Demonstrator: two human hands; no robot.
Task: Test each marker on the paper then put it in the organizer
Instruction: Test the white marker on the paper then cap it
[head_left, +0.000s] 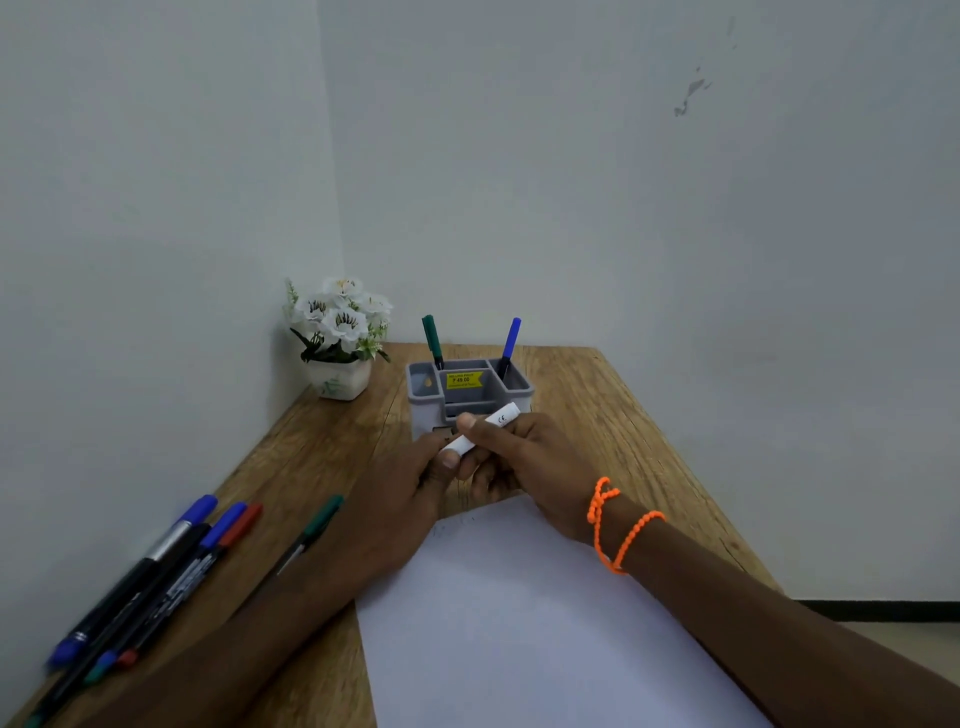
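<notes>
Both my hands hold one white marker above the far edge of the white paper. My right hand grips its barrel; my left hand pinches its lower end, which my fingers hide. Just beyond stands the grey organizer, with a green marker upright in its left compartment and a blue marker in its right one. A bundle of markers, blue, red, black and green capped, lies on the table at the left. A single green marker lies beside my left forearm.
The wooden table sits in a wall corner. A white pot of artificial flowers stands at the back left, close to the organizer. Faint marks show near the paper's far edge. The table's right edge drops to the floor.
</notes>
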